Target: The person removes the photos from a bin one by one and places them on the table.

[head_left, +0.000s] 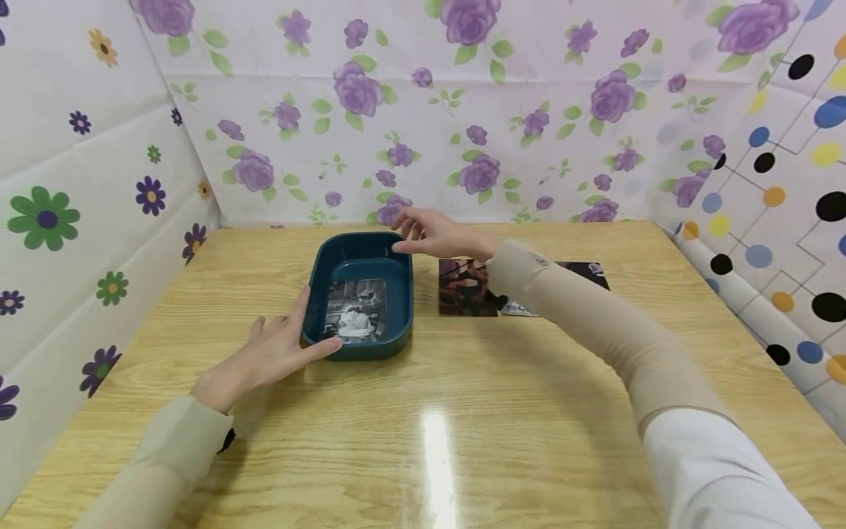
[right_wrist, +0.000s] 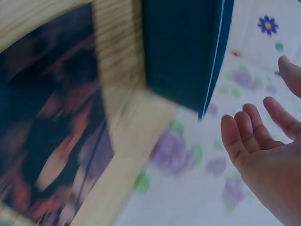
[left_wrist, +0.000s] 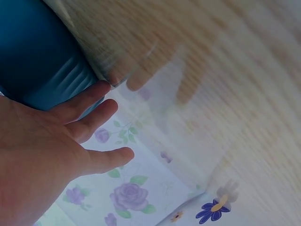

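Head view: the blue box (head_left: 370,353) sits between my left grip (head_left: 267,354), fingers spread, and my right grip (head_left: 436,234), loose and holding nothing, so a hard bump from either might slide it and shift the picture (head_left: 355,312) inside.

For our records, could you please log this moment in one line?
left hand: at bin | right hand: empty, near bin's far-right corner | photo: inside bin | dark photo: on table

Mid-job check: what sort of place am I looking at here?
Probably a makeshift indoor work booth, though the wider room is out of view. A wood-grain table is enclosed by creased, patterned coverings: a purple-flowered sheet behind and a dotted sheet on the right.
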